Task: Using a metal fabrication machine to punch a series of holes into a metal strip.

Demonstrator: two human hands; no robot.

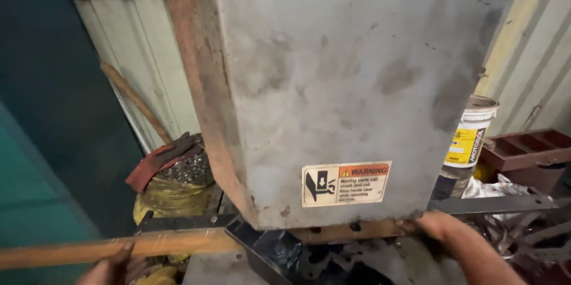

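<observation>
Left hand (113,268) grips the long rusty flat steel bar (119,248) underneath, right hand (429,224) closed on its far end; likely stiff, heavy, rough-edged.

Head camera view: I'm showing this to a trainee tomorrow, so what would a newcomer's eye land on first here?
The big grey machine housing fills the middle, with a rusty edge down its left side and a warning sticker low on its front. Below it, a long rusty metal bar runs in from the left under the housing, with the left hand at it and the right hand at the housing's lower right edge. A red glove lies on a yellow sack at left.
</observation>
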